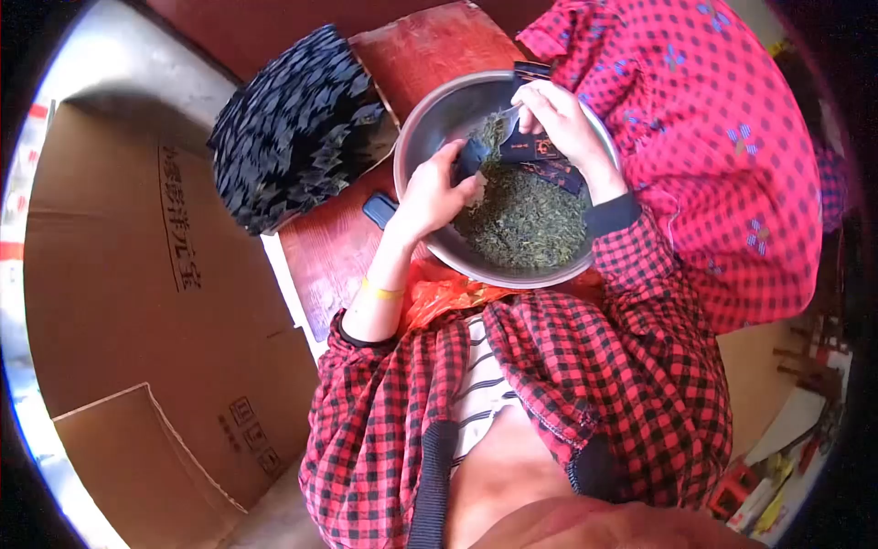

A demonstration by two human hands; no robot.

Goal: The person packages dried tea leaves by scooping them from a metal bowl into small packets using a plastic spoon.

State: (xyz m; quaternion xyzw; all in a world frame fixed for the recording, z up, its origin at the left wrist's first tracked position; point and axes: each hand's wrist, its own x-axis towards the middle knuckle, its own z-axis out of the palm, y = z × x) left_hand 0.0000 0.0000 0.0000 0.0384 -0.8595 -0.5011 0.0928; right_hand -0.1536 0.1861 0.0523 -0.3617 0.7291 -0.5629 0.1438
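Observation:
A metal bowl holds a heap of dried green leaves. Over its left side, my left hand is closed around a small dark packet. My right hand is pinched on a spoon, which carries leaves at the mouth of the packet. More dark packets with orange print lie in the bowl beneath my right hand, on top of the leaves.
The bowl stands on a red wooden surface. Left of it are a black patterned cloth, a dark phone-like object and a large cardboard box. A pink checked cloth is at the right; an orange bag lies below.

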